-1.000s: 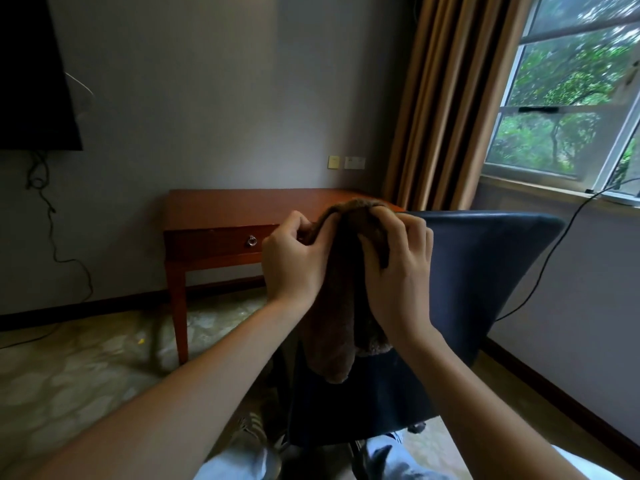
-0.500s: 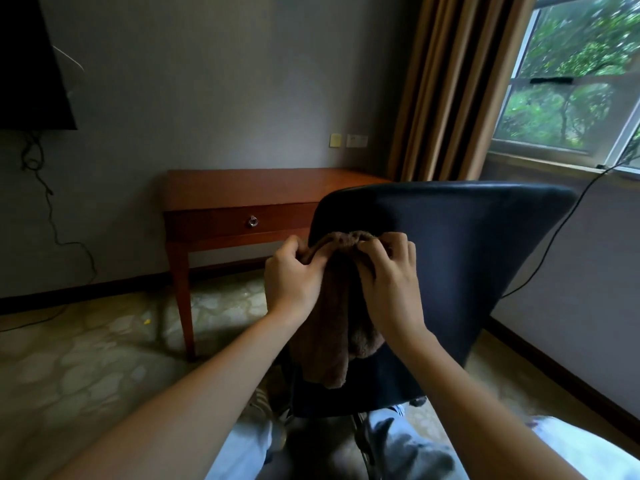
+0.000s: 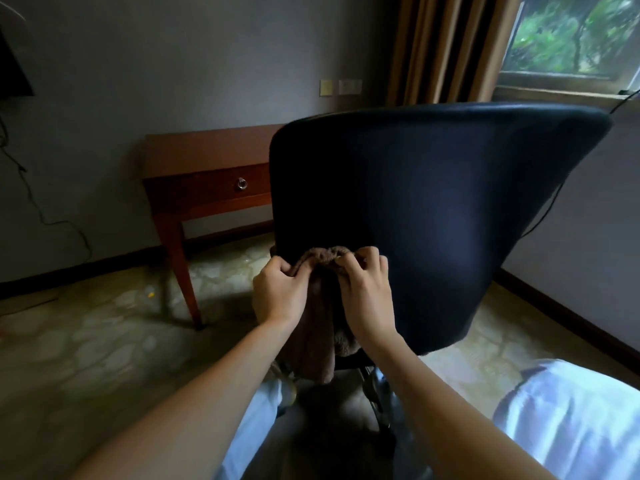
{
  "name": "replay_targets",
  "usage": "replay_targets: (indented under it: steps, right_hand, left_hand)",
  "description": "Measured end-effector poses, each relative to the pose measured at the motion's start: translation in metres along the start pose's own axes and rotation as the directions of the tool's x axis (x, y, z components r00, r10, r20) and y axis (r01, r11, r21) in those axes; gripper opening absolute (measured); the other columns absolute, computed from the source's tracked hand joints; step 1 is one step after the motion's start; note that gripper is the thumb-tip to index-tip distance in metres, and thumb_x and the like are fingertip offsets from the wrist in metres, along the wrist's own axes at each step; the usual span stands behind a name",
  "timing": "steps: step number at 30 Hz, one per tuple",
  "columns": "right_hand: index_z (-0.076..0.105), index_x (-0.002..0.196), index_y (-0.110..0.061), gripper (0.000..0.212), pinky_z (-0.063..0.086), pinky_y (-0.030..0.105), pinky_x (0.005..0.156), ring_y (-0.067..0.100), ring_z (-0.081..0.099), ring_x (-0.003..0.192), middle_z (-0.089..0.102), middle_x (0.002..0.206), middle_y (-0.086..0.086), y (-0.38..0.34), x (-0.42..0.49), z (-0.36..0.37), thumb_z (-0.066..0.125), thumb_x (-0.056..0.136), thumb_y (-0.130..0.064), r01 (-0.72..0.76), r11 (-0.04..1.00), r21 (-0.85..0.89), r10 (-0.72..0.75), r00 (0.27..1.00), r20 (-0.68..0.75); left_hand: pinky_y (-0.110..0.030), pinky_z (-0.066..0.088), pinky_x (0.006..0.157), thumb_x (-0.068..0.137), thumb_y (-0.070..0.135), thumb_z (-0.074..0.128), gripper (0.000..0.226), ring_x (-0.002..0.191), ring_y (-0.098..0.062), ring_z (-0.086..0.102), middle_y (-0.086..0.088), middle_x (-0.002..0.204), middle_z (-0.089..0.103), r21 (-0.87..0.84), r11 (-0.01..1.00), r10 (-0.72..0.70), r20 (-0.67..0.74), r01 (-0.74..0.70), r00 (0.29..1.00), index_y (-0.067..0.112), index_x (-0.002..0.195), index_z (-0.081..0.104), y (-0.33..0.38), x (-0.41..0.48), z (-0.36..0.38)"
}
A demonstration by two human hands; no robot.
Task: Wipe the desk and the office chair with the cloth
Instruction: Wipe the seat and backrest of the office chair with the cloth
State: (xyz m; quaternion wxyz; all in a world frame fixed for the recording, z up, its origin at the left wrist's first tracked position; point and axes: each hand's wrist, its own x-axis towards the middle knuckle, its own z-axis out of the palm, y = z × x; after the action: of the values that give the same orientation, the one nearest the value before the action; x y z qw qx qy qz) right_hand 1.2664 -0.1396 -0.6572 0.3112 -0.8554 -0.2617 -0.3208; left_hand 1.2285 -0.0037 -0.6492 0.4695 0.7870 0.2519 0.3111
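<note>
A person's two bare hands work a brown cloth (image 3: 322,327) against the rear of a dark office chair (image 3: 433,202), low on the backrest and near its left side. The cloth is thick and fuzzy, like terry towelling. Its upper edge is gathered into a crumpled ridge pressed to the chair's back, and the rest hangs in loose folds toward the chair's base. The left hand (image 3: 280,296) has its fingers tightly curled, pinching the left end of that ridge. The right hand (image 3: 367,299), just beside it, has its fingers bent and hooked over the right end, clutching the fabric against the upholstery. Both forearms are bare.

Beyond the chair, to its left, a reddish wooden desk (image 3: 201,157) stands against the grey wall, with a ring pull (image 3: 242,183) on its drawer. Above the chair's top edge hang tan curtains (image 3: 446,46) beside a window (image 3: 571,36) showing green foliage.

A second ago the cloth was draped over the top edge of the backrest, with both hands at that rim. Half a second ago it had slid partway down. It now sits much lower, with most of the backrest above the hands. The grip looks unchanged, and the desk is more hidden behind the chair.
</note>
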Motion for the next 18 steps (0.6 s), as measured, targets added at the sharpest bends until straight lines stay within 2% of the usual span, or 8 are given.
replay_targets:
  steps: [5,9,11,16,18]
  right_hand:
    - [0.062,0.109,-0.015,0.018,0.048,0.038,0.067,0.024,0.038,0.096,0.042,0.107,0.004,0.013,-0.02,0.019,0.058,0.094,-0.007,-0.069,0.997,-0.014,0.07,0.994,0.089]
    - [0.059,0.109,-0.017,0.017,0.049,0.038,0.063,0.023,0.038,0.097,0.041,0.108,0.002,0.025,-0.036,0.032,0.055,0.095,-0.008,-0.126,0.992,-0.012,0.126,0.977,0.173]
    - [0.058,0.109,-0.019,0.015,0.049,0.035,0.065,0.02,0.037,0.097,0.04,0.109,0.0,0.031,-0.045,0.037,0.052,0.097,-0.011,-0.159,0.987,0.003,0.155,0.966,0.206]
    - [0.054,0.103,-0.024,0.014,0.044,0.028,0.071,0.017,0.04,0.094,0.038,0.102,-0.006,0.05,-0.067,0.053,0.051,0.098,-0.011,-0.258,0.965,0.047,0.236,0.932,0.275]
    - [0.053,0.103,-0.027,0.014,0.04,0.024,0.069,0.017,0.044,0.091,0.039,0.099,-0.007,0.057,-0.077,0.057,0.052,0.098,-0.014,-0.301,0.951,0.064,0.27,0.916,0.298]
  left_hand:
    - [-0.031,0.039,0.05,0.086,0.043,0.073,0.044,0.057,-0.023,0.056,-0.004,0.059,0.056,0.074,0.996,-0.052,0.024,0.05,0.998,0.01,0.067,0.05,-0.029,-0.004,0.018]
    - [-0.03,0.041,0.052,0.087,0.042,0.072,0.043,0.059,-0.022,0.057,-0.002,0.06,0.057,0.119,0.984,-0.14,0.041,0.135,0.989,0.014,0.065,0.048,-0.052,-0.011,0.037]
    - [-0.027,0.038,0.051,0.088,0.041,0.072,0.044,0.058,-0.021,0.055,-0.001,0.059,0.055,0.111,0.981,-0.164,0.063,0.156,0.984,0.014,0.064,0.047,-0.061,-0.017,0.045]
    - [-0.032,0.041,0.055,0.085,0.04,0.075,0.045,0.059,-0.025,0.055,-0.002,0.057,0.052,0.099,0.979,-0.193,0.133,0.181,0.972,0.013,0.065,0.046,-0.086,-0.026,0.067]
    - [-0.036,0.047,0.057,0.083,0.045,0.076,0.048,0.059,-0.025,0.056,-0.002,0.057,0.051,0.101,0.975,-0.212,0.165,0.197,0.963,0.013,0.065,0.045,-0.094,-0.032,0.071]
